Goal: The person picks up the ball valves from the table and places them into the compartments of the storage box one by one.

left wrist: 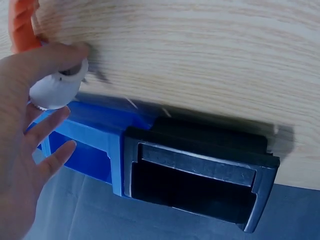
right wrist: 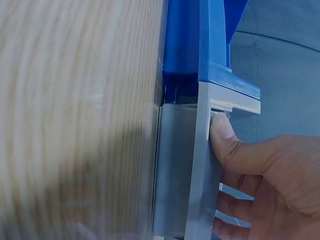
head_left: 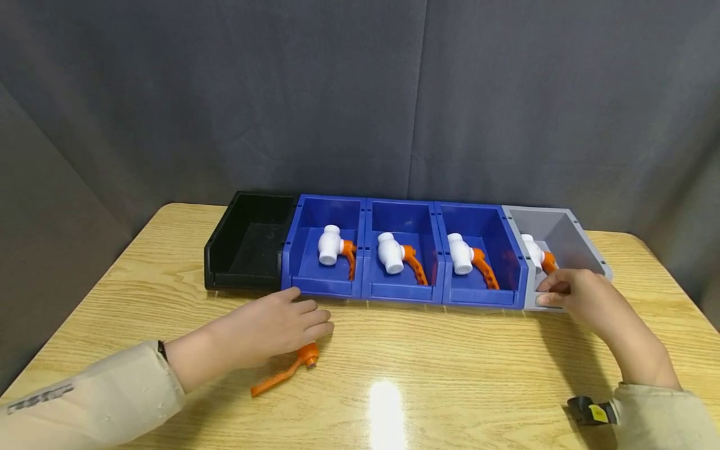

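Observation:
My left hand (head_left: 287, 325) holds a white ball valve (left wrist: 57, 90) with an orange lever handle (head_left: 281, 377), low over the table. The thumb lies across the valve in the left wrist view, while other fingers spread past it. At the far right, my right hand (head_left: 590, 297) is at the front of the grey bin (head_left: 568, 222). Its thumb touches the front lip and the other fingers reach inside, close to the orange lever of a white ball valve (head_left: 531, 250) lying there. The right hand partly hides that valve.
Three blue bins (head_left: 332, 287) stand side by side in the row, each with a white ball valve (head_left: 390, 253) with an orange lever inside. A black bin (head_left: 244, 282) ends the row on the left. Behind the wooden table (head_left: 450, 369) hangs a grey curtain (head_left: 337, 94).

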{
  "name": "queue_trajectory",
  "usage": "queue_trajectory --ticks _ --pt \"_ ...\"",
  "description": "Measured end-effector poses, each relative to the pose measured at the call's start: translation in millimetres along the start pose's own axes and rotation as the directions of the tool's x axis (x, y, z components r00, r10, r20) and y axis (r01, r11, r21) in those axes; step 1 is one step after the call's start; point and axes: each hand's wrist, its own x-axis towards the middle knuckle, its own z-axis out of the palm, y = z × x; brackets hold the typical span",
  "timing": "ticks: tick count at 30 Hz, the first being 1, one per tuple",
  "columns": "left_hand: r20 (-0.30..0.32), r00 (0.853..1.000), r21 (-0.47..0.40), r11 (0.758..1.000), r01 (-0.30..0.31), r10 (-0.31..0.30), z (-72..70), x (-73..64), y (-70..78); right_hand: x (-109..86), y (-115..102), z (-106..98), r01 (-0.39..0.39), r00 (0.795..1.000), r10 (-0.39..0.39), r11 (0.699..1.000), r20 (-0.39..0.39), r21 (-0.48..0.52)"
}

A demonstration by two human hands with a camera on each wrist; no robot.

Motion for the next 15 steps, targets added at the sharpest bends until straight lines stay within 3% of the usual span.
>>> queue_trajectory --ticks 5,15 --pt "-0.011 1.000 -0.052 0.998 0.019 -0.020 -4.2 -4.3 -3.7 -0.3 0.9 1.1 -0.010 1.000 0.010 1.000 0.003 0.003" --pt "-0.058 0.991 -0.101 0.988 0.115 -0.121 -4.3 -23.0 -13.1 -0.7 -0.4 1.0 0.000 1.000 0.000 1.000 -0.006 0.003"
